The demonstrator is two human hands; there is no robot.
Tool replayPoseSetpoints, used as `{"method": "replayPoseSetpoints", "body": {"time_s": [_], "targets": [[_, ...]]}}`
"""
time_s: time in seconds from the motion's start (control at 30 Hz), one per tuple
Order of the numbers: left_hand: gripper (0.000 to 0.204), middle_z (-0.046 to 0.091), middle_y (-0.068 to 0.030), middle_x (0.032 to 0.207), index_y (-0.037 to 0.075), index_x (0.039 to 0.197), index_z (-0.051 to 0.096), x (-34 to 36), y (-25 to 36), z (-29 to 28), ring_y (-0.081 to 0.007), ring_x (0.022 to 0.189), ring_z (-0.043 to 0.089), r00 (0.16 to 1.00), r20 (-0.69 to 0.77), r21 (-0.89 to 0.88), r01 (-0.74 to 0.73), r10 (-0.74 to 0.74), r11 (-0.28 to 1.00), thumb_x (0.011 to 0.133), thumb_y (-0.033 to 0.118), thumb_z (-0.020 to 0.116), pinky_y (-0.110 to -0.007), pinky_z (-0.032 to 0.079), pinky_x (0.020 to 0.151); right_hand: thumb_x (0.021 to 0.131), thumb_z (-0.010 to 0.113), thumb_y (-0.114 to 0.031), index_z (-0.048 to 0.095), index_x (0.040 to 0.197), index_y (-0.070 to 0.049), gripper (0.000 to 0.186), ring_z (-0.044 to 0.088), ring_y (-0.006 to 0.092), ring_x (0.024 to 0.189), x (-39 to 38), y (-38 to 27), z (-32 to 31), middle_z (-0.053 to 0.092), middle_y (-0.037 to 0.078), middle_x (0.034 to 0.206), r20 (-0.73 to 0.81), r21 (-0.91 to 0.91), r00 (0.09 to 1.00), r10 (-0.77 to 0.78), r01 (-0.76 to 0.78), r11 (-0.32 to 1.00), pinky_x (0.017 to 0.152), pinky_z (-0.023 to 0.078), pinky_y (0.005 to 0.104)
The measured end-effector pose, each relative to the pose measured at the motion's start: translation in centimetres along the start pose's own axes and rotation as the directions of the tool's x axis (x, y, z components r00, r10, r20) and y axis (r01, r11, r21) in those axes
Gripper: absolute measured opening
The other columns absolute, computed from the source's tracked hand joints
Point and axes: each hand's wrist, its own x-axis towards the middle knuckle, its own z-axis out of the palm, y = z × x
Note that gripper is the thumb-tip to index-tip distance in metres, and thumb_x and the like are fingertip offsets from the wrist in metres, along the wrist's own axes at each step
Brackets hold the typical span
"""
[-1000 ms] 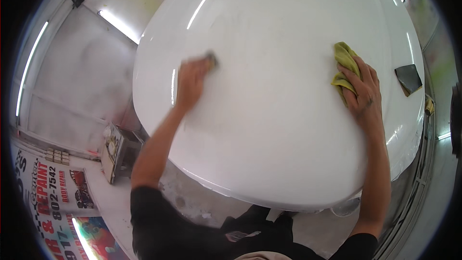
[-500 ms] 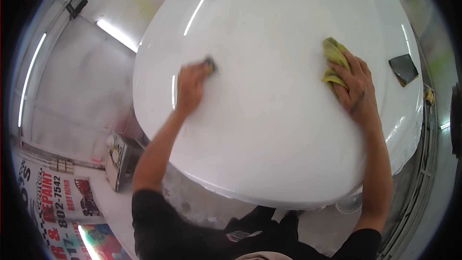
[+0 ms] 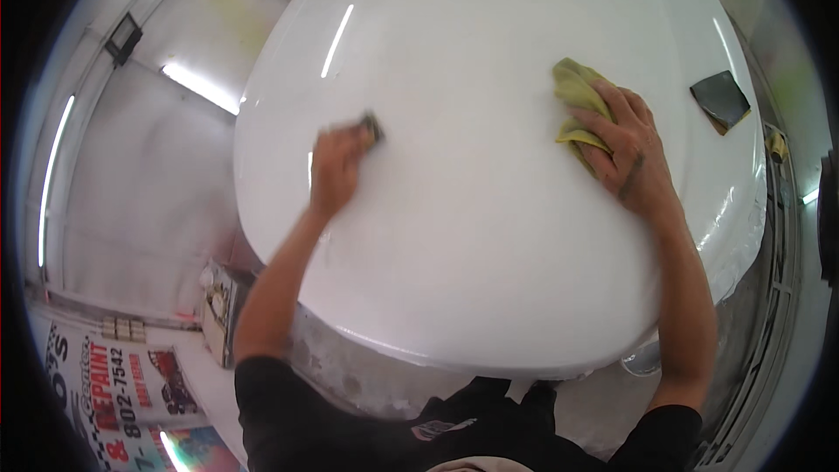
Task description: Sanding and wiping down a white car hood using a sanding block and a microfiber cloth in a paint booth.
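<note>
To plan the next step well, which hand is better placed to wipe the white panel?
The right hand, it seems: it holds the yellow-green cloth on the white panel, while the left hand holds a small dark piece.

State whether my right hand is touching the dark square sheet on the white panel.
Apart: in the head view, bare white panel shows between the right hand and the dark square sheet.

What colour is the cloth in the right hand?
Yellowish green: the cloth in the right hand shows best in the head view.
</note>
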Motion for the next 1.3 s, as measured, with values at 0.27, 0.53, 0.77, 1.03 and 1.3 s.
{"method": "replayPoseSetpoints", "body": {"time_s": [0.27,0.53,0.77,1.03,1.3], "targets": [[0.019,0.077,-0.0157,0.117,0.003,0.117,0.081,11.1,-1.5,5.7,-0.039,0.111,0.068,1.0,-0.017,0.101,0.02,-0.018,0.995,0.099,0.006,0.074,-0.047,0.054,0.095,0.09,0.081,-0.014,0.079,0.129,-0.008,0.039,0.054,0.0426,0.143,-1.1,1.1,0.9,0.059,0.015,0.16,-0.044,0.035,0.997,-0.058,0.06,0.998,0.122,0.045,0.0529],[0.03,0.076,-0.0159,0.129,0.009,0.122,0.083,4.4,3.7,2.7,-0.0367,0.116,0.068,0.998,0.047,-0.046,-0.028,0.03,0.999,0.095,0.0,0.075,-0.046,0.053,0.102,0.092,0.085,-0.02,0.08,0.127,-0.008,0.037,0.054,0.0425,0.144,-0.7,0.6,-0.1,0.059,0.015,0.159,-0.027,0.034,0.999,-0.048,0.049,0.998,0.123,0.044,0.0517],[0.028,0.073,-0.0151,0.116,0.009,0.125,0.081,17.3,0.6,8.4,-0.0389,0.113,0.064,0.99,0.032,0.192,0.132,-0.14,0.973,0.1,0.004,0.069,-0.05,0.051,0.1,0.093,0.085,-0.019,0.08,0.127,-0.009,0.036,0.057,0.0409,0.141,-1.2,0.8,1.8,0.062,0.013,0.156,-0.067,0.043,0.996,-0.05,0.053,0.998,0.122,0.044,0.0516],[0.028,0.077,-0.0183,0.124,0.005,0.118,0.083,2.2,6.4,2.3,-0.0372,0.112,0.069,0.994,0.035,-0.074,-0.102,0.105,0.992,0.096,-0.005,0.069,-0.048,0.052,0.101,0.093,0.085,-0.02,0.081,0.127,-0.008,0.036,0.058,0.0414,0.139,-0.5,0.5,-0.2,0.063,0.012,0.153,-0.046,0.039,0.998,-0.042,0.044,0.998,0.121,0.045,0.0517],[0.03,0.073,-0.0176,0.122,0.015,0.127,0.083,19.3,0.0,9.8,-0.0416,0.117,0.064,0.987,0.057,0.177,0.139,-0.151,0.974,0.102,0.014,0.066,-0.054,0.052,0.102,0.092,0.085,-0.018,0.082,0.124,-0.007,0.034,0.058,0.0413,0.138,-1.0,1.4,1.4,0.063,0.013,0.153,-0.08,0.109,0.995,-0.057,0.065,0.992,0.121,0.045,0.0514]]}}
